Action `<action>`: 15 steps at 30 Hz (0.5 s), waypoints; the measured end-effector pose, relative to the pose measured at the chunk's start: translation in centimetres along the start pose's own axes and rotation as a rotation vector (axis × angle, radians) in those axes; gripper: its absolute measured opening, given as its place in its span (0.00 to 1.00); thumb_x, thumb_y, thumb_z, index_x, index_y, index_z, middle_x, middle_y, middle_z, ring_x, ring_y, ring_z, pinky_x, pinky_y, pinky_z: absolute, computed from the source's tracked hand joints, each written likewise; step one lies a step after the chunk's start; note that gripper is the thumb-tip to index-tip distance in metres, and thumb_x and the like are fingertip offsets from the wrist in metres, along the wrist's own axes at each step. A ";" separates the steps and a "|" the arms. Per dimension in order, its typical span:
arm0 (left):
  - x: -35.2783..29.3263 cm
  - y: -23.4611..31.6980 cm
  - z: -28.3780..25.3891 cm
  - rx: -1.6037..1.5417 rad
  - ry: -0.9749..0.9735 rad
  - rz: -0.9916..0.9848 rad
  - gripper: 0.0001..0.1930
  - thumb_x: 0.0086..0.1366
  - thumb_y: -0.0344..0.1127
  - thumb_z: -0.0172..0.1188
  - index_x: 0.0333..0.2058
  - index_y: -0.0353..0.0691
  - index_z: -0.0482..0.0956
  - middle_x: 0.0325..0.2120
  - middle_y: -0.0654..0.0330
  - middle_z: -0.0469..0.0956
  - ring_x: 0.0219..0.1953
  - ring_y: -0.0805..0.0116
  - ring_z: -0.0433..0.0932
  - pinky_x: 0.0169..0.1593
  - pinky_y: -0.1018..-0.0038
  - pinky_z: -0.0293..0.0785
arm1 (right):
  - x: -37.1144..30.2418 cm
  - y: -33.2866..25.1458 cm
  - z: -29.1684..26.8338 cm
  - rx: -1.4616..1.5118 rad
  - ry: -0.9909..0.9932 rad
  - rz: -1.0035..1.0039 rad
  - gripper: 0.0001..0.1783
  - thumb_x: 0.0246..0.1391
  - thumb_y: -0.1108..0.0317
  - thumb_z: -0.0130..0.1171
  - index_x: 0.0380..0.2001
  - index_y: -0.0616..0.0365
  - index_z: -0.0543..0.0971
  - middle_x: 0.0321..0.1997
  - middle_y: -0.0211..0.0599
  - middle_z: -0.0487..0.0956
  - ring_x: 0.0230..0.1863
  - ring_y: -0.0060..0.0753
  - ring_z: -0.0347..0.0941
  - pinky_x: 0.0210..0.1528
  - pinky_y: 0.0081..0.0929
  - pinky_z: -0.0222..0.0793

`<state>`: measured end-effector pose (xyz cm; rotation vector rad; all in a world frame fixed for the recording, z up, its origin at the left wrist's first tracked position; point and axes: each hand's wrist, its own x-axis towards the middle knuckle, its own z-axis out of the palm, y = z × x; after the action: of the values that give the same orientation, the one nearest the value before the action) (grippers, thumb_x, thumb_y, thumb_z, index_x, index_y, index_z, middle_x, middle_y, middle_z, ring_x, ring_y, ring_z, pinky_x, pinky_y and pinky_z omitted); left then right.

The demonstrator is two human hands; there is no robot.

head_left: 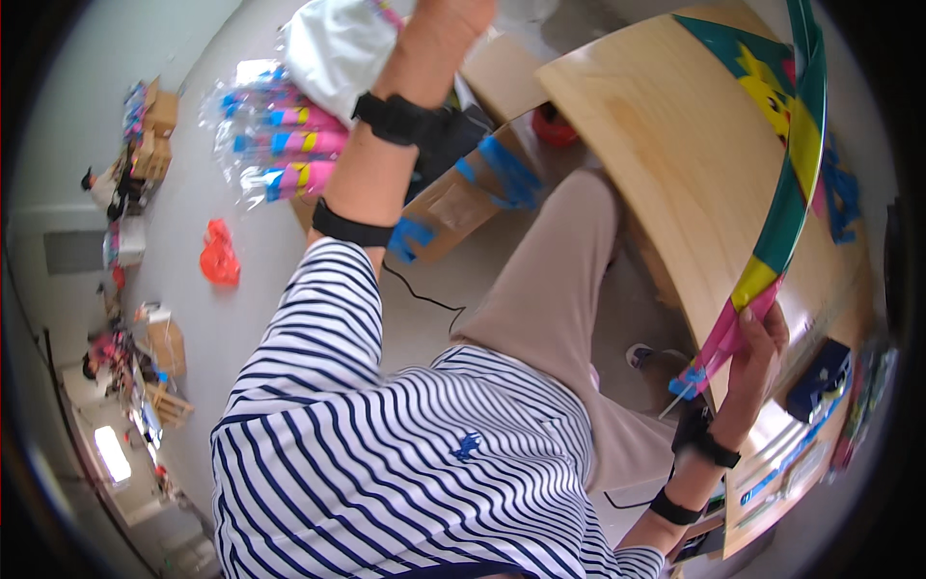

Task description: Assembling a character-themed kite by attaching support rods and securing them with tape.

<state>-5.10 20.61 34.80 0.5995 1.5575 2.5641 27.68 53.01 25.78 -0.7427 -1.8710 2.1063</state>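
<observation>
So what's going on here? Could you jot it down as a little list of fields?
left hand: raised over a white plastic bag, mostly out of frame; grip unclear
right hand: closed on the pink end of a long folded kite
surface: curved wooden table
floor: cardboard box with blue tape, packaged pink-and-blue items

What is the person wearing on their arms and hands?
Both arms have white sleeves with dark blue stripes, pushed up past the elbows. Each forearm carries two black bands, one at the wrist and one higher up. A thin black cable hangs near them. The left hand and right hand are bare, no gloves.
</observation>
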 end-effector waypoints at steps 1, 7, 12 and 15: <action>-0.9 -0.3 3.9 -0.123 -0.098 -0.014 0.03 0.66 0.27 0.51 0.38 0.37 0.70 0.32 0.49 0.80 0.35 0.56 0.83 0.44 0.63 0.81 | 0.2 -1.3 -0.2 0.060 -0.072 -0.026 0.20 0.50 0.74 0.60 0.48 0.67 0.76 0.47 0.40 0.77 0.48 0.27 0.73 0.54 0.23 0.66; -7.1 -7.2 17.1 -0.421 -0.434 -0.272 0.07 0.69 0.30 0.49 0.38 0.32 0.72 0.38 0.43 0.81 0.43 0.46 0.81 0.49 0.57 0.80 | 0.4 -5.5 -0.4 0.218 -0.180 -0.285 0.18 0.48 0.76 0.63 0.45 0.66 0.78 0.37 0.34 0.82 0.36 0.23 0.76 0.41 0.19 0.70; -12.4 -12.4 21.1 -0.500 -0.405 -0.748 0.05 0.69 0.32 0.50 0.34 0.37 0.70 0.36 0.45 0.81 0.43 0.47 0.82 0.50 0.58 0.79 | 0.1 -3.9 -4.0 0.256 -0.101 -0.288 0.19 0.47 0.77 0.63 0.46 0.65 0.79 0.40 0.37 0.83 0.40 0.26 0.78 0.48 0.23 0.71; -14.4 -14.7 21.6 -0.537 -0.449 -0.849 0.07 0.69 0.33 0.51 0.33 0.37 0.69 0.33 0.47 0.81 0.44 0.49 0.81 0.51 0.59 0.79 | -0.3 -3.0 -4.2 0.292 -0.111 -0.199 0.21 0.44 0.79 0.62 0.45 0.66 0.80 0.40 0.38 0.83 0.41 0.26 0.78 0.52 0.23 0.69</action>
<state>14.22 41.81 26.72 0.3098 0.6923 1.8733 29.61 56.96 28.52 -0.3653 -1.5616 2.2588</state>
